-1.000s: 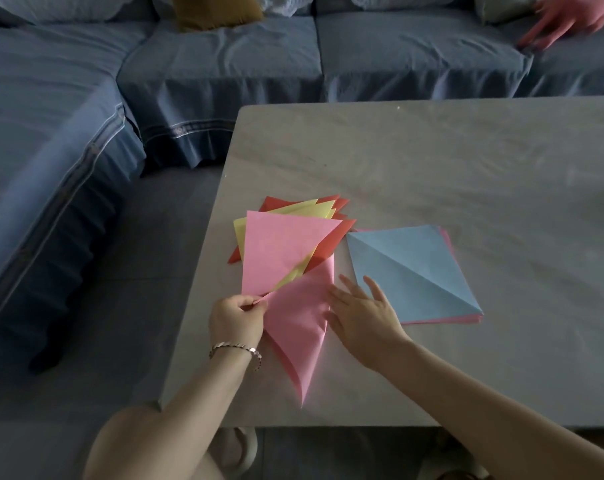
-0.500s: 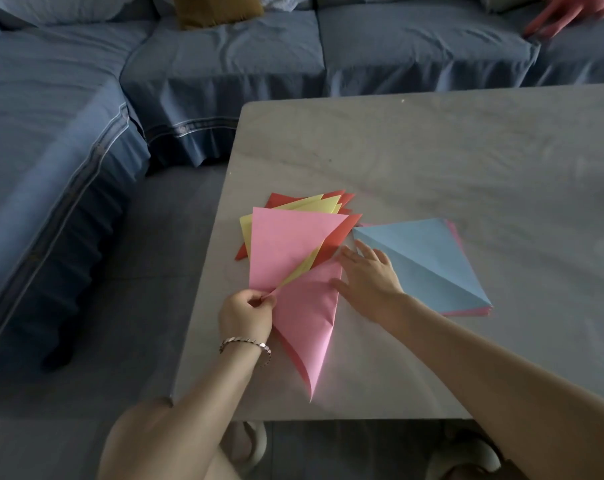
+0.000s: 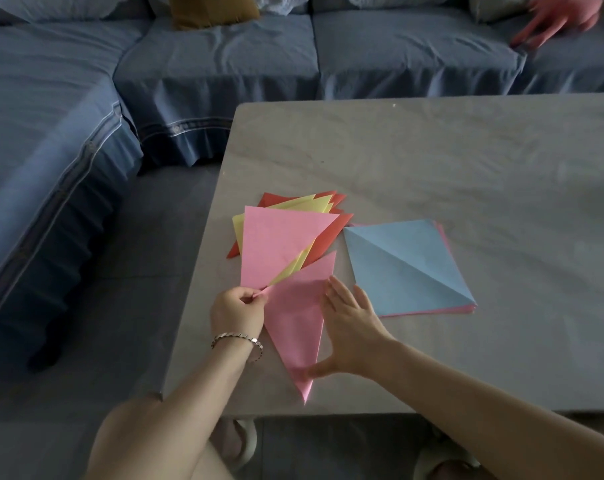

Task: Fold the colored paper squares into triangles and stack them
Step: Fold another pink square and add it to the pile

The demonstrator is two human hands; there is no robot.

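We find the left hand (image 3: 240, 308) over the near left part of the bench (image 3: 432, 150), its fingers (image 3: 249, 295) pinched together on the left corner of a folded pink triangle (image 3: 295, 327). That triangle lies on the bench with its long point toward the near edge. The right hand (image 3: 350, 329) rests along the triangle's right edge, fingers straight and slightly apart, thumb stretched down to the paper near its lower tip; it grips nothing. Just beyond the pinch lies the stack of folded triangles (image 3: 286, 240): a pink one on top, yellow ones beneath it and red ones lowest, fanned so that their corners show. The held triangle's upper corner overlaps the near side of the stack. We cannot tell whether the left fingers also catch the stack's top pink piece. To the right, close beside the stack, sits the pile of squares (image 3: 411, 271): a blue sheet with a diagonal crease on top, pink edges showing under it. The right hand lies near the pile's left corner; contact cannot be confirmed. A bracelet (image 3: 238, 339) circles the left wrist. Behind the bench stands a blue sofa (image 3: 224, 64) bearing a mustard cushion (image 3: 210, 8). Another person's hand (image 3: 563, 15), blurred, shows over the sofa at far right.
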